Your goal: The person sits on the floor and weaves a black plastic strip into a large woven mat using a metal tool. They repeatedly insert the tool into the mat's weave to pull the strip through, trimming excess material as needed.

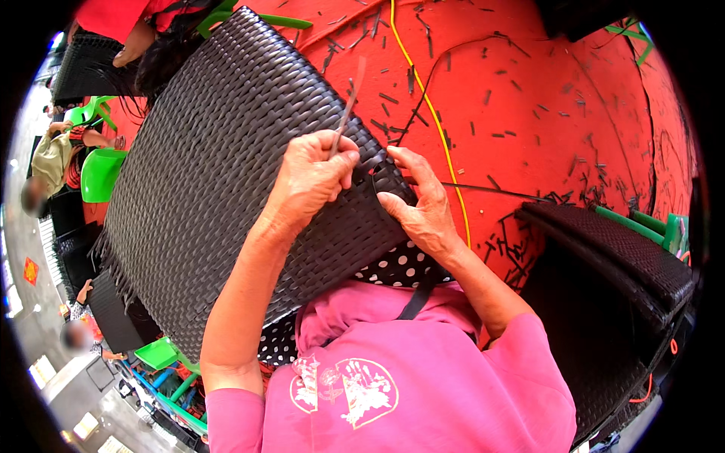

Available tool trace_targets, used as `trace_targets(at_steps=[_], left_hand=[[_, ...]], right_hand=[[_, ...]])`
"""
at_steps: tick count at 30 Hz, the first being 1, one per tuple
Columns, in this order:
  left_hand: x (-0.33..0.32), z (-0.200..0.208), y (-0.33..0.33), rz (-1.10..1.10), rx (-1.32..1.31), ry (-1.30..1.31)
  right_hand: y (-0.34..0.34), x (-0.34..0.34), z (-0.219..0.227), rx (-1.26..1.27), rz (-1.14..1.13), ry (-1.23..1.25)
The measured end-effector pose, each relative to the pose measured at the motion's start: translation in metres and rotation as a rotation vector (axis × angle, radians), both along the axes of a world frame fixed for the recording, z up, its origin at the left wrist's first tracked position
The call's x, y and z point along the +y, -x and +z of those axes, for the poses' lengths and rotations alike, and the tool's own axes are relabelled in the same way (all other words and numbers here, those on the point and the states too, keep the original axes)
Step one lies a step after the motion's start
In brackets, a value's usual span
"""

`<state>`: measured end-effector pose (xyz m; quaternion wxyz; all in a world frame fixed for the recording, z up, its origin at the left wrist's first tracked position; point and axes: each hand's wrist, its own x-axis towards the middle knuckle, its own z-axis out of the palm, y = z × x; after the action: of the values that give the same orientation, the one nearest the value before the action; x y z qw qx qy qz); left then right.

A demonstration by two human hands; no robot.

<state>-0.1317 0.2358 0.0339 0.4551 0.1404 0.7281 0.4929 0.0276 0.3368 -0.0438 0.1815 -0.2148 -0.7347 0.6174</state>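
Note:
A large dark woven wicker panel [219, 143] lies tilted across my lap, its loose strand ends fringing the lower left edge. My left hand [313, 170] is closed above the panel near its right corner. Between its thumb and fingers it pinches a thin, flat greyish strip [349, 113] that points up and away; its exact kind is unclear. At the right corner my right hand [427, 208] grips the panel's edge, thumb on the weave and index finger along the outer side. A small dark loop of strand shows between the hands.
Short black offcuts [517, 249] litter the red floor [544, 98], crossed by a yellow cable [438, 128]. At right stands another dark woven piece [612, 257] beside green plastic [642, 226]. Green stools [102, 174] and other people [51, 162] are at left; a bare foot [136, 41] is at upper left.

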Motion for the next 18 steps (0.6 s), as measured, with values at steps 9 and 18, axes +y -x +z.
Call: trace_targets(at_steps=[9,18], left_hand=[[-0.061,0.012,0.002,0.275,0.138,-0.066],[-0.128,-0.001,-0.033,0.425,0.184,-0.078]], right_hand=[[0.002,0.006,0.0,0.045,0.138,-0.156],[0.004,0.006,0.0,0.004,0.138,-0.211]])
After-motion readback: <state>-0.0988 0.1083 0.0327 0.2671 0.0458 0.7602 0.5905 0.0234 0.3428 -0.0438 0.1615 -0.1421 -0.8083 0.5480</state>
